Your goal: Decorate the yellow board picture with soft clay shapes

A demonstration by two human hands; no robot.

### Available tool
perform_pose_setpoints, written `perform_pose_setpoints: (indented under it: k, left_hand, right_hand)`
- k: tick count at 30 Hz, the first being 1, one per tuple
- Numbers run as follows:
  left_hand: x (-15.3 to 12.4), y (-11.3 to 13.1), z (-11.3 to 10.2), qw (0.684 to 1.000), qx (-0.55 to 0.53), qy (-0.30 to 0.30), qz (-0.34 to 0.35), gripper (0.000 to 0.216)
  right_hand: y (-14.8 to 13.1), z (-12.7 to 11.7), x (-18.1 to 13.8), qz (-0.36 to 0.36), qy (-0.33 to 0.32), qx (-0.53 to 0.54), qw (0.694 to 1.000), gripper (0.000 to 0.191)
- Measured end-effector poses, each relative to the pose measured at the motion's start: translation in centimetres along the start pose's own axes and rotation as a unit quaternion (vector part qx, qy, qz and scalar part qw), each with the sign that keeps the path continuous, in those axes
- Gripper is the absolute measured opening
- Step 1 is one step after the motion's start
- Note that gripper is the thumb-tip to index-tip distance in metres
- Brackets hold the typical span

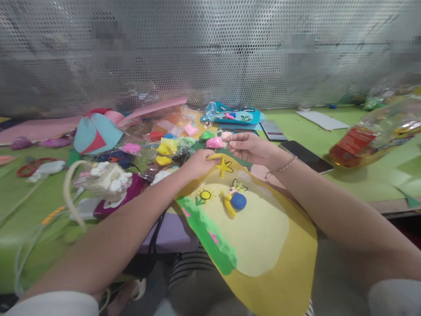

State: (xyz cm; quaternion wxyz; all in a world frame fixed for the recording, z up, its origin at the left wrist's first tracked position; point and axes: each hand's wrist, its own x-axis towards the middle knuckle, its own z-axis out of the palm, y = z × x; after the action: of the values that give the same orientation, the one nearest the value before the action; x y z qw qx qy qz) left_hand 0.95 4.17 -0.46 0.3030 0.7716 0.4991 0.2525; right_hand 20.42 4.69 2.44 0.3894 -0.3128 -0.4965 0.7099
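My left hand [202, 163] is closed on the top edge of a yellow paper sheet [296, 263], which tilts over my lap past the table's front edge. A pale cream shape covers the sheet's middle, with a blue and yellow clay figure [237, 202], a yellow clay star [224, 166], a sun [205, 195] and a green clay strip [217, 245] with pink bits. Just beyond that edge, my right hand [251, 150] has its thumb and fingers pinched together beside a pink clay lump [214, 142]. What the fingertips hold is too small to make out.
Several bagged clay lumps, including yellow clay [167, 147], lie behind the sheet. Two phones, one a black phone [307, 156], and a leaning bottle [365, 140] are at the right. At left stand a decorated box-shaped bag [108, 180] and red scissors [33, 167]. A perforated metal panel [210, 52] rises behind.
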Motion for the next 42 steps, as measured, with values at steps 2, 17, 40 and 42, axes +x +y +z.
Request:
perform_pose_setpoints:
  k: [2, 17, 40, 42]
  left_hand:
    - [-0.02, 0.01, -0.02, 1.000, -0.002, 0.001, 0.009, 0.025]
    - [-0.12, -0.02, -0.05, 1.000, -0.017, 0.003, 0.010, 0.025]
    - [-0.02, -0.28, -0.02, 1.000, -0.012, -0.002, 0.014, 0.031]
    - [0.00, -0.25, 0.02, 1.000, -0.020, -0.003, 0.005, 0.029]
  right_hand:
    - [-0.01, 0.02, 0.07, -0.001, 0.008, 0.003, 1.000, 0.013]
    - [-0.09, -0.18, -0.05, -0.014, -0.006, -0.005, 1.000, 0.014]
    - [-0.05, -0.47, 0.02, -0.023, -0.008, 0.022, 0.999, 0.017]
    - [-0.11, -0.56, 0.00, -0.019, -0.005, 0.015, 1.000, 0.018]
